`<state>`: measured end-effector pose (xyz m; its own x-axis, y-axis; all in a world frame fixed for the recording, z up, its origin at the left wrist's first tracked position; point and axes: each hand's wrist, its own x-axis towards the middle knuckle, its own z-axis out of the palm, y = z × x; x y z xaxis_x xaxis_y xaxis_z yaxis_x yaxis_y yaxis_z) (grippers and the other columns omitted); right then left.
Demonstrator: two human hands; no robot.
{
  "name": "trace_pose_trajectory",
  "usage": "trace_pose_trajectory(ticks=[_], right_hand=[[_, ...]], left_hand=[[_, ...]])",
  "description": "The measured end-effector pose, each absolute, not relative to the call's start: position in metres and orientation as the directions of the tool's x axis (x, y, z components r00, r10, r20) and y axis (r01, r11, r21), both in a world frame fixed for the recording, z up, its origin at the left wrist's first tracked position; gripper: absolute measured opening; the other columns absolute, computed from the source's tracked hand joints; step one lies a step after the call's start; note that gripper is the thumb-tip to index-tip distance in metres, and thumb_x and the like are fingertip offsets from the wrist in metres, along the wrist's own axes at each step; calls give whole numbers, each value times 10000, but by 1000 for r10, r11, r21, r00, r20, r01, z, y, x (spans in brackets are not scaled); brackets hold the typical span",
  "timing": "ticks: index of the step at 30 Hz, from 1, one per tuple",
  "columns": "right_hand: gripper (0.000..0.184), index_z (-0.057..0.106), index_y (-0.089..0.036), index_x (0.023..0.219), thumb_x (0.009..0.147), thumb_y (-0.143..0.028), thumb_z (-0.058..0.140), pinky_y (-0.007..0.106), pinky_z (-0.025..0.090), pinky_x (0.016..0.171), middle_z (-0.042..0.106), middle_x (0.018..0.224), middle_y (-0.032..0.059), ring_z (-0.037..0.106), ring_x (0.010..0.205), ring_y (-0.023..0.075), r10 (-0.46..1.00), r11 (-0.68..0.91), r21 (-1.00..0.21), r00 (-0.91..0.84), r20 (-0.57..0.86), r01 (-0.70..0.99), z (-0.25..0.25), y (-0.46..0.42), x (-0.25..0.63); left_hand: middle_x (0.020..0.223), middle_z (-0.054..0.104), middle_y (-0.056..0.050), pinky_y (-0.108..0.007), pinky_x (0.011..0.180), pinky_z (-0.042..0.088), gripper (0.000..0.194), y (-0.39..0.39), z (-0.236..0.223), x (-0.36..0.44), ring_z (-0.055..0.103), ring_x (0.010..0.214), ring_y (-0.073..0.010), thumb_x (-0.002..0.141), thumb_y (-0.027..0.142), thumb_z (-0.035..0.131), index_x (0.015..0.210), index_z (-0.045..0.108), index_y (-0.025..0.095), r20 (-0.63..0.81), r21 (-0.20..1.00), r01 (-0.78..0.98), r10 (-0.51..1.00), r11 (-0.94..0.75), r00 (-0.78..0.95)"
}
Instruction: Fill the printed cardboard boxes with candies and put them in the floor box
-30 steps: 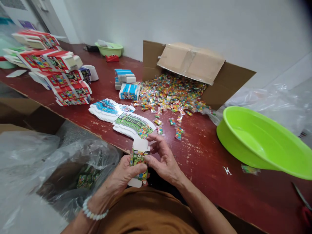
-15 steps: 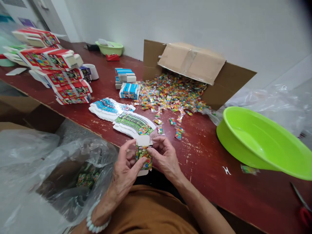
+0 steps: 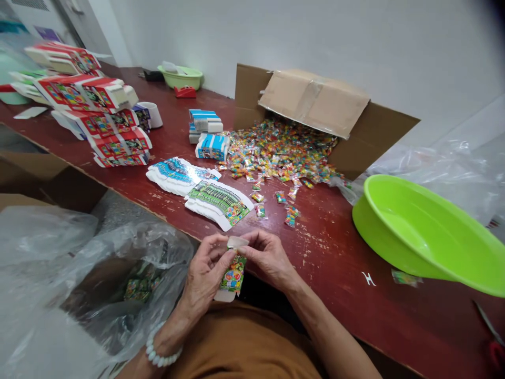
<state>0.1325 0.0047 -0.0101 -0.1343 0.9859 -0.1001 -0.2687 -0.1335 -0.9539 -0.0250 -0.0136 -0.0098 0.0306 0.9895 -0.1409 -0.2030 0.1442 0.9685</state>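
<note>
A small green printed candy box (image 3: 233,273) is held upright over the table's front edge. My left hand (image 3: 209,271) wraps its side, thumb across the printed front. My right hand (image 3: 268,258) pinches the box's top end, with thumb and fingers at the white top flap (image 3: 237,241). A white flap hangs loose at the bottom. Just beyond my hands lies a fanned row of flat green cartons (image 3: 221,202), beside a fan of flat blue cartons (image 3: 177,175). Several wrapped candies (image 3: 292,216) lie loose to the right of the fans.
A tipped cardboard box (image 3: 315,102) spills a heap of wrapped candies (image 3: 276,152). On the right stands a lime-green basin (image 3: 418,231), with scissors (image 3: 488,321) near it. Stacked red cartons (image 3: 87,95) rise at left. An open plastic bag (image 3: 158,245) holds green boxes below.
Both hands have lowered slightly with the candy box, and its top has tilted away. The top flap, upright before, is now bent over under my fingers.
</note>
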Motion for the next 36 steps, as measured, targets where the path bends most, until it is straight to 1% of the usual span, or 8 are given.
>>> trace_pose_trajectory(ticks=[3, 7, 10, 16, 21, 25, 29, 36], right_hand=[[296, 696, -181, 722, 699, -422, 866, 238, 453, 508, 663, 661, -5, 559, 545, 112, 995, -54, -979, -91, -37, -198, -14, 3, 132], [255, 732, -198, 813, 755, -425, 831, 238, 453, 467, 686, 788, 8, 577, 516, 102, 991, 44, -993, -124, 58, -113, -18, 0, 134], [265, 709, -198, 846, 795, -443, 796, 253, 496, 503, 714, 846, 16, 622, 536, 112, 982, -7, -992, -189, 16, -123, -16, -1, 134], [318, 678, -183, 918, 794, -456, 781, 234, 476, 479, 765, 910, 39, 603, 496, 93, 970, -117, -981, -231, -79, -153, -7, 4, 130], [372, 613, -224, 990, 728, -360, 839, 261, 536, 633, 725, 872, 8, 642, 676, 131, 997, 37, -989, -66, 47, -146, -9, 3, 124], [323, 600, -243, 903, 727, -356, 845, 271, 528, 591, 661, 818, -1, 606, 669, 149, 991, 114, -993, 70, 114, -8, -18, -7, 117], [248, 656, -254, 951, 800, -407, 779, 272, 504, 519, 658, 842, 12, 597, 641, 156, 994, 107, -994, 19, 107, -13, -22, -10, 116], [167, 675, -211, 791, 797, -339, 781, 249, 503, 526, 703, 934, 47, 633, 655, 139, 985, 169, -986, -26, 169, -1, -11, 0, 122]], left_hand=[[781, 737, 22, -245, 604, 537, 627, -14, -8, -26, 699, 648, -166, 707, 475, 858, 1170, 505, 241, -258, 911, -295, 957, 286, 130], [778, 731, -48, -284, 551, 557, 566, -16, -6, -28, 715, 585, -197, 851, 671, 630, 1135, 580, 184, -439, 741, -335, 797, 582, 415], [680, 694, -30, -275, 460, 525, 540, -16, -4, -24, 649, 457, -171, 909, 685, 514, 1080, 613, 183, -519, 627, -372, 723, 684, 456], [622, 690, -7, -224, 402, 478, 609, -15, -7, -16, 616, 407, -150, 886, 655, 584, 1260, 604, 174, -412, 764, -383, 849, 519, 329], [667, 721, -4, -243, 405, 492, 596, -13, -3, -16, 604, 404, -146, 886, 608, 614, 1313, 569, 194, -386, 698, -499, 857, 513, 341], [691, 745, -32, -269, 437, 531, 517, -12, 3, -14, 656, 456, -176, 938, 549, 559, 1252, 609, 142, -489, 634, -566, 840, 527, 234], [740, 767, -44, -269, 466, 555, 478, -12, 3, -11, 699, 525, -192, 921, 508, 607, 1211, 630, 128, -510, 632, -573, 837, 522, 199], [686, 722, -8, -259, 418, 524, 597, -15, -3, -12, 630, 430, -161, 893, 565, 627, 1349, 544, 189, -394, 689, -550, 881, 472, 262]])
